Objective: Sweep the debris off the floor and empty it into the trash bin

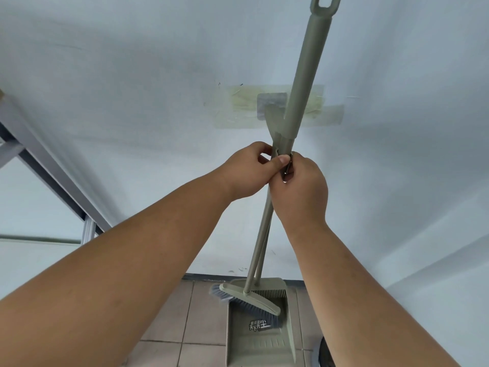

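An olive-green broom [304,83] and its matching dustpan [258,343] stand together against the pale wall. The broom's long handle rises past the top of the view. Its grey-bristled head [248,300] rests over the dustpan's mouth on the tiled floor. The two handles meet at a clip about halfway up. My left hand [247,172] pinches the handles at that clip, thumb across the front. My right hand [300,190] wraps the same spot from the right. No debris or trash bin is in view.
A patch of yellowed tape with a grey hook [272,103] sticks to the wall behind the handles. A grey metal frame [50,165] slants along the left side. A dark round object [326,353] shows at the floor's lower right edge.
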`<action>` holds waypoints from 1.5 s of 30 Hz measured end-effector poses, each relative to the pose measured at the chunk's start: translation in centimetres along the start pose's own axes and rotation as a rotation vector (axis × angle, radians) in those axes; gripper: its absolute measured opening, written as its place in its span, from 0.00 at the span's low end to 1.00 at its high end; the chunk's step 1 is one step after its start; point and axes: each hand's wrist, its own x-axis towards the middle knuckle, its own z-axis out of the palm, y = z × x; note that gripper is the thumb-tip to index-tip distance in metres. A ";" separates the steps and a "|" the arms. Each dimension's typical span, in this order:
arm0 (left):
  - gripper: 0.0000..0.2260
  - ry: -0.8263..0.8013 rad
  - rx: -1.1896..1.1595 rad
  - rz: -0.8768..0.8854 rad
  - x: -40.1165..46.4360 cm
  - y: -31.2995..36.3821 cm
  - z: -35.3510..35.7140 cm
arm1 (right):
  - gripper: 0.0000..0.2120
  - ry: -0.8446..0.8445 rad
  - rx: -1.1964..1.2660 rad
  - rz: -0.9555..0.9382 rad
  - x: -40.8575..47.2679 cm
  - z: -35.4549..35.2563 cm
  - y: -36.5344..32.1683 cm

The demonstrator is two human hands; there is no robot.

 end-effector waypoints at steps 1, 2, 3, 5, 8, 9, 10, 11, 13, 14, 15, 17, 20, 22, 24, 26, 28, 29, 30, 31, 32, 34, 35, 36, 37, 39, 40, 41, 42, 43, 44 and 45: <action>0.17 -0.003 0.005 -0.001 0.2 0.1 0.1 | 0.08 -0.007 0.002 0.005 0.2 0.0 0.1; 0.17 -0.005 0.010 -0.004 0.3 0.1 0.1 | 0.08 -0.015 0.005 0.008 0.3 0.1 0.2; 0.17 -0.008 0.014 -0.011 0.5 0.0 0.2 | 0.08 -0.023 0.006 0.011 0.3 0.2 0.4; 0.17 -0.015 0.019 -0.026 0.6 -0.2 0.3 | 0.08 -0.031 0.001 0.013 0.3 0.4 0.7; 0.17 -0.034 0.029 -0.044 0.8 -0.8 0.6 | 0.09 -0.057 -0.004 0.018 0.1 0.7 1.3; 0.17 -0.038 0.030 -0.047 0.9 -0.9 0.6 | 0.09 -0.063 -0.002 0.018 0.0 0.8 1.4; 0.17 -0.039 0.026 -0.046 1.0 -1.1 0.7 | 0.09 -0.063 -0.001 0.016 0.0 0.9 1.5; 0.16 -0.039 0.018 -0.043 1.1 -1.2 0.7 | 0.09 -0.061 -0.003 0.016 0.0 0.9 1.6; 0.15 -0.048 -0.003 -0.041 1.3 -1.5 0.7 | 0.09 -0.062 -0.014 0.021 0.0 1.0 1.5; 0.15 -0.055 -0.012 -0.042 1.4 -1.7 0.7 | 0.09 -0.068 -0.015 0.023 0.0 1.0 1.5; 0.14 -0.061 -0.019 -0.043 1.5 -1.9 0.6 | 0.09 -0.074 -0.011 0.023 -0.1 1.0 1.5; 0.15 -0.072 -0.021 -0.047 1.5 -2.2 0.7 | 0.09 -0.092 0.000 0.027 -0.2 1.0 1.6; 0.18 -0.083 -0.001 -0.056 1.3 -2.6 0.9 | 0.09 -0.117 0.006 0.045 -0.4 1.0 1.8; 0.19 -0.088 0.017 -0.063 1.3 -2.8 1.1 | 0.09 -0.139 0.011 0.061 -0.5 1.1 1.9; 0.20 -0.096 0.046 -0.066 1.2 -3.0 1.2 | 0.09 -0.163 0.017 0.073 -0.6 1.2 2.1; 0.19 -0.102 0.067 -0.073 1.1 -3.1 1.2 | 0.09 -0.181 0.015 0.079 -0.6 1.3 2.2; 0.19 -0.105 0.073 -0.074 1.0 -2.9 1.1 | 0.08 -0.186 0.017 0.079 -0.6 1.4 2.2; 0.19 -0.107 0.083 -0.074 0.9 -2.9 1.0 | 0.08 -0.185 0.019 0.078 -0.6 1.4 2.1; 0.19 -0.110 0.093 -0.072 0.9 -2.8 0.9 | 0.09 -0.185 0.022 0.079 -0.5 1.4 2.1; 0.20 -0.113 0.104 -0.070 0.9 -2.8 0.9 | 0.09 -0.189 0.021 0.083 -0.5 1.4 2.1; 0.20 -0.111 0.109 -0.068 0.8 -2.8 0.8 | 0.10 -0.194 0.018 0.087 -0.4 1.5 2.1; 0.20 -0.112 0.106 -0.070 0.7 -3.0 0.8 | 0.11 -0.214 0.017 0.104 -0.3 1.6 2.1; 0.20 -0.113 0.099 -0.073 0.6 -3.1 0.8 | 0.12 -0.224 0.018 0.109 -0.3 1.7 2.1; 0.19 -0.112 0.088 -0.073 0.6 -3.2 0.9 | 0.12 -0.230 0.020 0.110 -0.4 1.7 2.1; 0.19 -0.111 0.080 -0.078 0.6 -3.3 0.9 | 0.12 -0.235 0.017 0.111 -0.4 1.7 2.0; 0.19 -0.113 0.069 -0.080 0.4 -3.4 0.9 | 0.12 -0.245 0.011 0.116 -0.4 1.6 1.8; 0.19 -0.114 0.067 -0.080 0.3 -3.4 0.9 | 0.12 -0.250 0.011 0.114 -0.4 1.5 1.7; 0.19 -0.112 0.064 -0.084 0.2 -3.3 0.9 | 0.13 -0.265 0.011 0.119 -0.5 1.4 1.6; 0.19 -0.111 0.063 -0.081 0.2 -3.3 0.9 | 0.13 -0.273 0.009 0.121 -0.5 1.3 1.5; 0.19 -0.109 0.063 -0.082 0.0 -3.2 1.0 | 0.13 -0.279 0.008 0.126 -0.5 1.1 1.3; 0.19 -0.103 0.058 -0.077 0.0 -3.2 1.0 | 0.13 -0.281 0.010 0.129 -0.5 1.0 1.2; 0.19 -0.098 0.047 -0.078 -0.1 -3.1 1.0 | 0.13 -0.287 0.011 0.135 -0.5 0.8 1.0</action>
